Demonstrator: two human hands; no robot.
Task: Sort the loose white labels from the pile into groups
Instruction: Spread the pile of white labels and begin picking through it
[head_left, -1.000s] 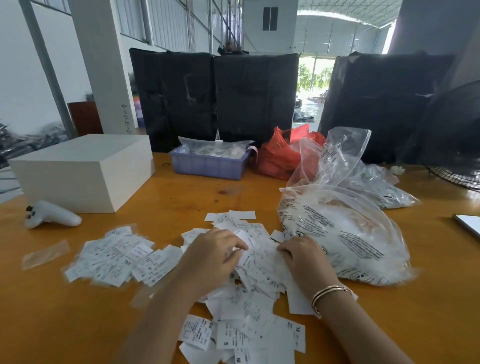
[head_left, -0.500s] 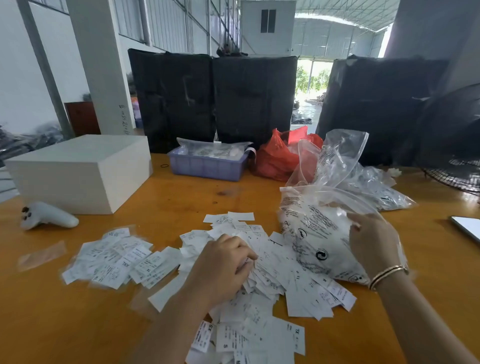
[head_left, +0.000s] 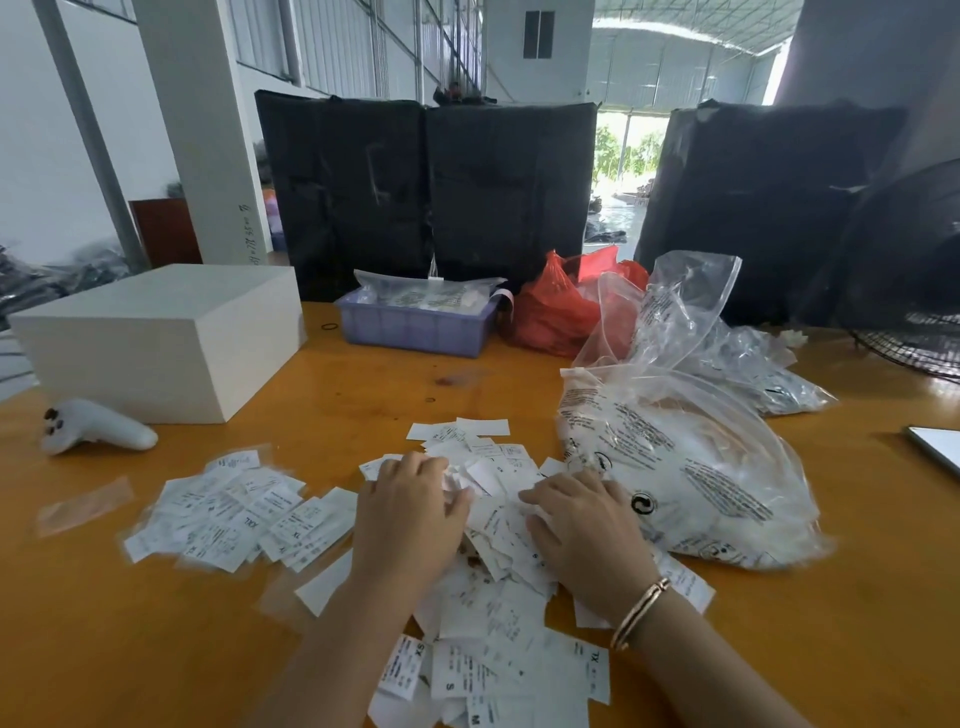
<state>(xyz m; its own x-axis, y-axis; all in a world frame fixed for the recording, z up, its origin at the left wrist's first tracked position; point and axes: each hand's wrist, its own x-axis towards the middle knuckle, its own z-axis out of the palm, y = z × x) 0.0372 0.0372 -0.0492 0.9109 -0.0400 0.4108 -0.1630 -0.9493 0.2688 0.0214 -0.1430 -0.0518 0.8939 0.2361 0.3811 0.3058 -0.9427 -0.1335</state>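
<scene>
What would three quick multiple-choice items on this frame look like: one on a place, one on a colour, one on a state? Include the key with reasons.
1. Where does the white controller lie?
A. on the table in front of the white box
B. inside the purple tray
C. on top of the clear bag

2. What colour is the bag beside the purple tray?
A. blue
B. red
C. green

3. What are the two hands doing?
A. both lifted off the table
B. one holds the controller
C. both rest on the pile of labels

Key: 1 A, it lies on the table just before the white box. 2 B, the red bag sits right of the tray. 3 C, the left hand and right hand lie on the label pile, fingers bent into the labels.
</scene>
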